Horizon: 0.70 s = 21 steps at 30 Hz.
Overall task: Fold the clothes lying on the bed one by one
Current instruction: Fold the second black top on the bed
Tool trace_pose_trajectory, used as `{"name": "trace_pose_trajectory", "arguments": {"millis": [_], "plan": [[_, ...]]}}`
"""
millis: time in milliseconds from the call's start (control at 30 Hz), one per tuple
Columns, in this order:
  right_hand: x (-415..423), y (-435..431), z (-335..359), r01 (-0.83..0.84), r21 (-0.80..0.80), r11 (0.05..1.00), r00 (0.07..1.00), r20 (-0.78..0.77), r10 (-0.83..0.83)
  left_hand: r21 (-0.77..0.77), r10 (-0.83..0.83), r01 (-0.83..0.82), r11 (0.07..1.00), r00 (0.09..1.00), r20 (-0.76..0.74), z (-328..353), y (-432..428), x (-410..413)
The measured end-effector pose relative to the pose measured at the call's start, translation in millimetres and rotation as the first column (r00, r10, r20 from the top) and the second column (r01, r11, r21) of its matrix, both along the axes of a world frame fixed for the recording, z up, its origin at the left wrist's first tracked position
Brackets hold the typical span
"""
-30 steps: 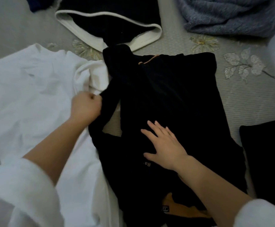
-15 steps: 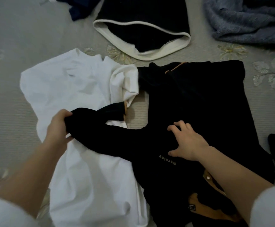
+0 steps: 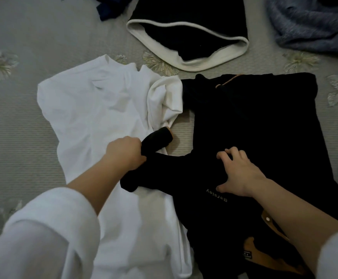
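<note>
While left grip (image 3: 126,154) clenches the sleeve (image 3: 156,140) of the black sweater (image 3: 254,121) over the white shirt (image 3: 95,109), right grip (image 3: 238,172) claws fabric at its chest.

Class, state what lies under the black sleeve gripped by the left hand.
The white garment lies under the black sleeve in the left hand. Whether it continues beneath the black top is hidden.
</note>
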State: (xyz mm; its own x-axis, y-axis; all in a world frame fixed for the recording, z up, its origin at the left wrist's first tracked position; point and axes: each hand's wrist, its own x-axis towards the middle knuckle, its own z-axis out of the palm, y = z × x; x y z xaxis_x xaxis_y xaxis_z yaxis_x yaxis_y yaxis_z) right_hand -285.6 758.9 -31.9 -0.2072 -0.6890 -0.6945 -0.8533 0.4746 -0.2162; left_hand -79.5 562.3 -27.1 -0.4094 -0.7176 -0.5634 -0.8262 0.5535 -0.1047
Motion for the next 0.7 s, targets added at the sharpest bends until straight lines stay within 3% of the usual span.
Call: {"name": "trace_pose_trajectory", "arguments": {"millis": [67,100,133,200,233,267,333,433,633,700], "plan": [[-0.5,-0.1,0.3,-0.006,0.015,1.000,1.000,0.002,0.006,-0.005,0.143,-0.148,0.989,0.962,-0.234,3.5,3.5,-0.3],[-0.8,0.0,0.5,-0.008,0.024,1.000,1.000,0.003,0.008,0.014,0.263,-0.281,0.960,0.877,-0.401,8.7,2.0,0.5],[-0.8,0.1,0.5,-0.012,0.030,0.999,1.000,0.000,0.012,0.063,0.398,-0.442,0.895,0.724,-0.563,16.3,-2.4,2.2],[1.0,0.0,0.3,-0.024,0.042,0.999,0.999,-0.020,0.025,0.314,0.615,-0.710,0.630,0.209,-0.761,35.1,-18.2,11.8],[2.6,-0.5,0.0,-0.030,0.049,0.998,0.999,-0.037,0.032,0.470,0.643,-0.740,0.481,-0.066,-0.763,44.4,-27.5,21.5],[4.2,-1.0,-0.1,-0.035,0.057,0.998,0.998,-0.053,0.039,0.585,0.625,-0.721,0.371,-0.271,-0.732,51.6,-36.9,33.2],[6.6,-2.5,0.7,-0.043,0.076,0.996,0.997,-0.068,0.048,0.683,0.537,-0.679,0.269,-0.483,-0.691,62.8,-55.5,59.0],[6.7,-3.4,2.9,-0.038,0.092,0.995,0.997,-0.059,0.043,0.711,0.460,-0.670,0.214,-0.573,-0.678,72.3,-78.0,97.7],[5.2,-1.4,1.9,-0.018,0.054,0.998,0.999,-0.049,0.020,0.635,0.468,-0.750,0.186,-0.501,-0.728,70.5,-88.9,121.2],[5.3,3.9,-1.6,0.026,0.000,1.000,0.999,-0.027,-0.026,0.589,0.427,-0.768,0.252,-0.458,-0.780,76.6,-75.0,95.8]]}}
